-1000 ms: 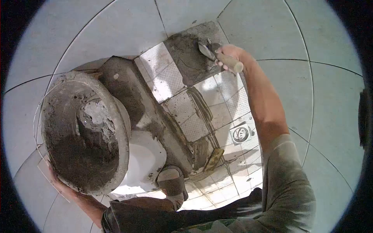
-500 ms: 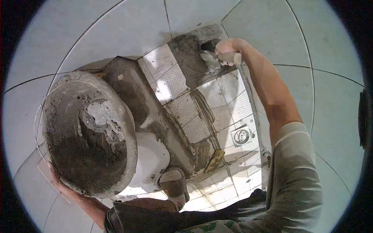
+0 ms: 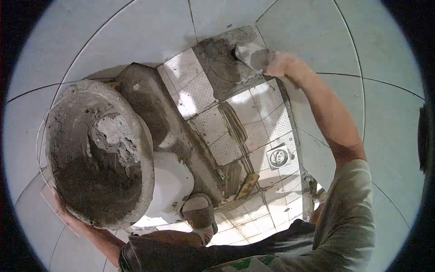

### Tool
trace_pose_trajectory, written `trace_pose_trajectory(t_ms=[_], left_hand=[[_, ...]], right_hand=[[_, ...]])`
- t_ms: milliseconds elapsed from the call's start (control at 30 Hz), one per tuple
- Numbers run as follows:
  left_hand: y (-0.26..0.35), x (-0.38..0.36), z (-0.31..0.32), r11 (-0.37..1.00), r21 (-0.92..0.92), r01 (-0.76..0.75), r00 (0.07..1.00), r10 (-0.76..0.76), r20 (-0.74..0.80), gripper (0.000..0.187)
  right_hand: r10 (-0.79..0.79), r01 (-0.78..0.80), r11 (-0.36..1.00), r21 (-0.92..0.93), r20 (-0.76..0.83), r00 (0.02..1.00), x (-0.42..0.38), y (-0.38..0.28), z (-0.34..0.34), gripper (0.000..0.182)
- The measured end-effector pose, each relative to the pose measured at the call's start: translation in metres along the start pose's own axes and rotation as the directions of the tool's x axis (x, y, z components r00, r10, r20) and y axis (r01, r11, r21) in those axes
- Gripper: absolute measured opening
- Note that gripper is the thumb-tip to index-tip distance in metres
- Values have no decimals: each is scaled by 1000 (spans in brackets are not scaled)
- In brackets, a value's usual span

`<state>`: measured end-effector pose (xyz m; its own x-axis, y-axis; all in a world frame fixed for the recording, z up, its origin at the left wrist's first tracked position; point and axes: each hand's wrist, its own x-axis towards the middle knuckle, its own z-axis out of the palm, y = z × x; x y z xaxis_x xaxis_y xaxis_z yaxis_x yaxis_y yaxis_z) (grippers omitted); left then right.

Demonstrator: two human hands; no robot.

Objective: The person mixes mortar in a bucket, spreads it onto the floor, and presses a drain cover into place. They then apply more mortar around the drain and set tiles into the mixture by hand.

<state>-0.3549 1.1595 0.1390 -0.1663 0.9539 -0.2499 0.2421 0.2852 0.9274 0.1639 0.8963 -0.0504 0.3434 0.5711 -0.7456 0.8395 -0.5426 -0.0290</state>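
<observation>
Right hand [image 3: 283, 64], gripping trowel [image 3: 250, 53], shifted right at far mortar patch [image 3: 215, 65]; I judge spreading continues. Left hand [image 3: 67, 216] against mortar basin [image 3: 147, 177]; finger closure: cannot tell.

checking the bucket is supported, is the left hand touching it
Touching: the head view shows the left hand against the lower outer side of the bucket, with no gap between them.

No readable text, labels or numbers.

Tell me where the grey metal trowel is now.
In the head view, the grey metal trowel is right of centre near the top, in the right hand, at the dark grey mortar patch.
</observation>
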Motion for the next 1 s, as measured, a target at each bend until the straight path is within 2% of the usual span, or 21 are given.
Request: trace_pose_trajectory(t_ms=[33, 100, 133, 200, 233, 300, 333, 367, 400, 433, 500, 533, 600, 633, 700, 800, 900, 933, 1000], left_hand=[[-1, 1, -2, 1000, -2, 10, 1000, -10, 8, 47], [0, -1, 2, 1000, -13, 17, 1000, -17, 18, 47], [3, -7, 9, 1000, 22, 4, 1000, -4, -4, 47], [3, -7, 9, 998, 62, -11, 1000, 12, -23, 47], [-3, 0, 2, 995, 85, -55, 998, 58, -38, 48], [-6, 8, -6, 989, 113, -92, 994, 99, -55, 49], [-4, 10, -7, 999, 51, -14, 998, 17, -57, 48], [-3, 14, -7, 998, -16, 64, 997, -65, -51, 47], [-5, 17, -10, 997, -21, 68, 997, -68, -47, 47], [-8, 20, -17, 1000, 11, 14, 1000, -14, -22, 47], [-10, 22, -20, 998, 39, -46, 999, 46, 9, 48], [-8, 22, -19, 999, 42, -32, 999, 31, 9, 48], [-5, 14, -12, 998, 52, -19, 1000, 18, 7, 48], [-2, 4, -2, 1000, 18, 5, 1000, -5, 3, 49], [2, -2, 2, 1000, -12, 24, 1000, -24, 1, 49], [5, -3, 6, 996, -57, 65, 995, -60, 81, 50], [1, -2, 1, 991, -98, 89, 989, -76, 129, 51], [-4, 5, -6, 999, 10, -52, 995, 51, 90, 52], [-5, 22, -26, 972, 129, -194, 980, 187, 64, 52]], right_hand=[[72, -71, 997, -16, 38, 997, -17, -14, -7, 30], [150, -172, 977, -123, -169, 974, -18, -19, 0, 26], [150, -172, 977, -123, -172, 974, -13, -17, 6, 26], [64, -131, 978, -159, -369, 927, -5, -17, 15, 24], [66, -131, 979, -156, -368, 927, -9, -17, 12, 24], [89, -116, 992, -55, -355, 931, -21, -18, 2, 21], [90, -117, 992, -57, -351, 932, -23, -18, 4, 21], [207, -195, 978, 71, -311, 928, -26, -14, 6, 22], [319, -275, 942, 192, -260, 912, -31, -9, 6, 24], [322, -279, 942, 187, -263, 909, -32, -3, 17, 24], [356, -270, 932, 244, -459, 814, -26, 13, 68, 34], [360, -272, 930, 248, -461, 811, -19, 22, 96, 34], [413, -249, 902, 354, -536, 736, -7, 33, 143, 39], [414, -246, 900, 359, -532, 739, -14, 24, 140, 39], [512, -320, 830, 456, -398, 761, -33, 5, 135, 35], [585, -387, 781, 489, -360, 727, -36, 2, 156, 38], [607, -405, 774, 486, -389, 693, -27, 5, 174, 45], [607, -401, 774, 490, -392, 691, -22, 7, 180, 45], [613, -428, 767, 479, -350, 708, -14, 10, 193, 43]])
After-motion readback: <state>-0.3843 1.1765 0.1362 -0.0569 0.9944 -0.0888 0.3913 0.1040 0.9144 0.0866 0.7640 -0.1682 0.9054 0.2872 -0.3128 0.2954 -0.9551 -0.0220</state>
